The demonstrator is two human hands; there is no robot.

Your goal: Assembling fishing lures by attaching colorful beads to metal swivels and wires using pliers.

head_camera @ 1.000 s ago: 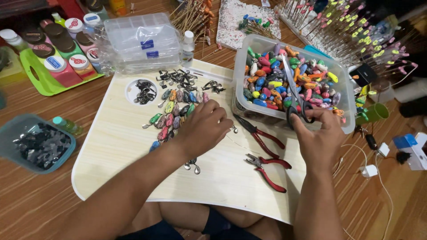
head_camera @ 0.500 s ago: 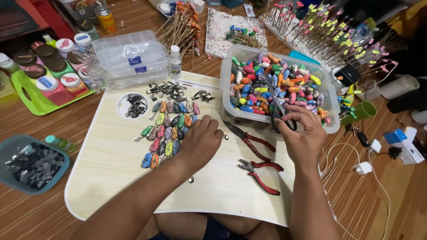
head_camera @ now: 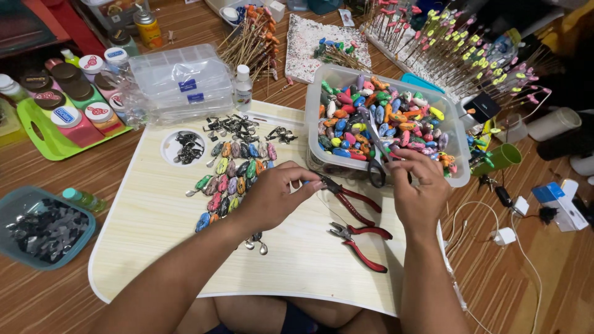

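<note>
Left hand point(head_camera: 272, 198): you pinch a small piece at the fingertips, over the pale lap board point(head_camera: 148, 222); what it is I cannot tell.
Right hand point(head_camera: 421, 192): closed around the scissors point(head_camera: 374, 154), by the tub of coloured lures point(head_camera: 383, 124).
Care: bring the blades to the piece slowly, clear of your fingertips.
Spare tools: two red-handled pliers point(head_camera: 359, 241) lie just beside.

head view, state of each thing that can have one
bead tub: open, full
scissors: shut, held by right hand
pliers: shut, lying on board
organiser boxes: closed, stacked
white bottle: capped, upright
left hand: fingers pinched
</note>
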